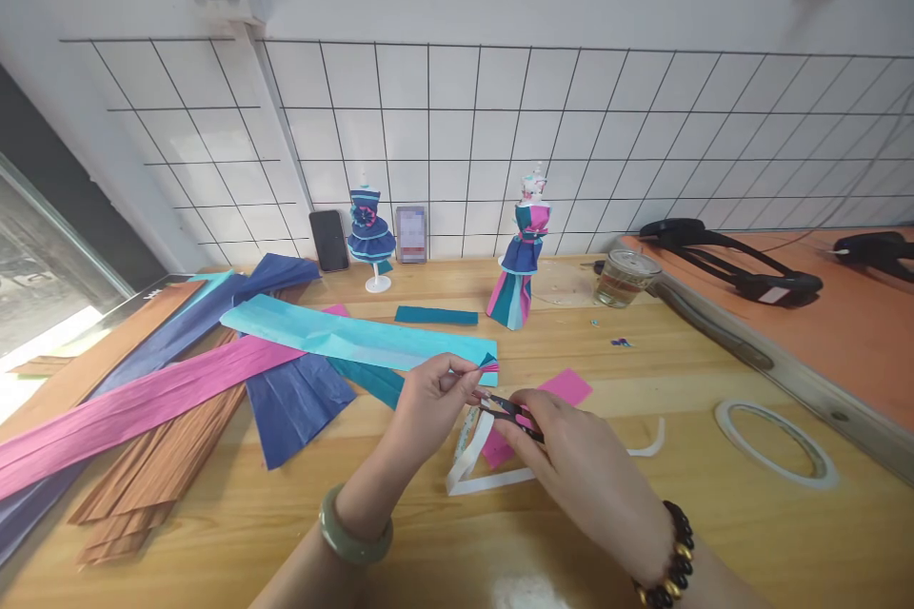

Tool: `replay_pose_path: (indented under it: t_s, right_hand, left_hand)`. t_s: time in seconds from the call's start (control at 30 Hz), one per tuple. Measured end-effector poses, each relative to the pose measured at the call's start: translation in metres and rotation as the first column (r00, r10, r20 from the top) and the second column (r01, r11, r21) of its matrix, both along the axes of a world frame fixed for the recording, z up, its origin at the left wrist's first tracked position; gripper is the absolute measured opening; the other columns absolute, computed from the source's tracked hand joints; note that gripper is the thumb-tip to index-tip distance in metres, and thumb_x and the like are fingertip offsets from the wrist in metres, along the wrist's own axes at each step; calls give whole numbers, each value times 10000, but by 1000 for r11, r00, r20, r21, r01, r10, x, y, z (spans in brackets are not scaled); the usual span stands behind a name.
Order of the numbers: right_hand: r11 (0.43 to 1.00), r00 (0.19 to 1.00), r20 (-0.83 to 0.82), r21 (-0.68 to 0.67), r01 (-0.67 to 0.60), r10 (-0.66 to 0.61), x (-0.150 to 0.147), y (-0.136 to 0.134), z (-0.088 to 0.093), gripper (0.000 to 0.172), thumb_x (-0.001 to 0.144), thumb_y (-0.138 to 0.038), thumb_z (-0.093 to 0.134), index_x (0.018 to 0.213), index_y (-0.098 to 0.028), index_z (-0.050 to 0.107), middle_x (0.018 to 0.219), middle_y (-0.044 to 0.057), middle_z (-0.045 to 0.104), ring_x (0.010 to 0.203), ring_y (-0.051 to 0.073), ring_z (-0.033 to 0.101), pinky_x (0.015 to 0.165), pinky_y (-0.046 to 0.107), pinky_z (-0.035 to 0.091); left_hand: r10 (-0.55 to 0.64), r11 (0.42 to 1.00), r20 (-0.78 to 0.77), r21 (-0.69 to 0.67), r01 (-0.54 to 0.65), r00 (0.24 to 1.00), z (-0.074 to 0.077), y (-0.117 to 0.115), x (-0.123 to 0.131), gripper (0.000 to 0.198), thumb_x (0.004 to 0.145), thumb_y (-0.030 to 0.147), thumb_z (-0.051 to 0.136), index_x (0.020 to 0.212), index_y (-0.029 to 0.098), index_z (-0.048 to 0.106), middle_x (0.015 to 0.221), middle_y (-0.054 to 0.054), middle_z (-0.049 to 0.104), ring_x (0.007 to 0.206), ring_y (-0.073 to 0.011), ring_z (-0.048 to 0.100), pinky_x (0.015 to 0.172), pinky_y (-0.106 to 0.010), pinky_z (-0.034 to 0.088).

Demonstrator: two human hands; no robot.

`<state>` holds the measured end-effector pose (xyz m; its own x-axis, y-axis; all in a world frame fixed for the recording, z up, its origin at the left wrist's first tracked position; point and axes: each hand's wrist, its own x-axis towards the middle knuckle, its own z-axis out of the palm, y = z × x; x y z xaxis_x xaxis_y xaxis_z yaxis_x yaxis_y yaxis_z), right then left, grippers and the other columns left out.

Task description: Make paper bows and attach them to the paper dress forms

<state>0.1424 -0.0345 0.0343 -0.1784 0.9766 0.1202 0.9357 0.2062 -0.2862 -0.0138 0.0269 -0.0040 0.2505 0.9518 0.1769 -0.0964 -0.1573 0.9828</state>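
Between the fingertips of my left hand [437, 400] is a small pleated piece of crepe paper [489, 365], pink and dark teal. My right hand [571, 452] is closed around a pair of dark scissors [515, 413], whose blades reach to my left fingertips. Below the scissors lie a bent white strip of tape [492, 483] and a pink paper piece [569, 386]. Behind my left hand stretches a long light-blue paper strip [357, 333]. At the back stand two small dress forms, one in a blue tiered dress [369, 233], the other in a multicoloured dress [525, 252].
Blue, pink and brown paper strips [164, 457] spread over the left side. A teal strip [436, 315] lies mid-table. Two phones [329, 241] lean on the tiled wall. On the right are a glass cup [626, 278], a tape roll [729, 438] and black headset-like devices [735, 262].
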Motion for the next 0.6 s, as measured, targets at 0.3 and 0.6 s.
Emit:
replay_pose_path:
  t_s: [0.3, 0.6]
  right_hand:
    - [992, 989, 83, 16, 124, -125, -8, -9, -6, 259, 876, -380, 415, 778, -192, 564, 684, 61, 650, 565, 229, 623, 484, 284, 340]
    - [985, 677, -719, -165, 54, -158, -4, 8, -34, 209, 771, -402, 526, 735, -198, 496, 711, 7, 579, 658, 160, 541, 596, 254, 435]
  left_hand:
    - [134, 980, -178, 170, -104, 975, 1, 0, -4, 122, 833, 285, 500, 803, 177, 549, 631, -14, 638, 627, -161, 666, 604, -272, 544]
    - [149, 986, -123, 98, -137, 981, -1, 3, -4, 153, 813, 324, 532, 797, 173, 544, 588, -20, 657, 620, -179, 677, 609, -295, 559]
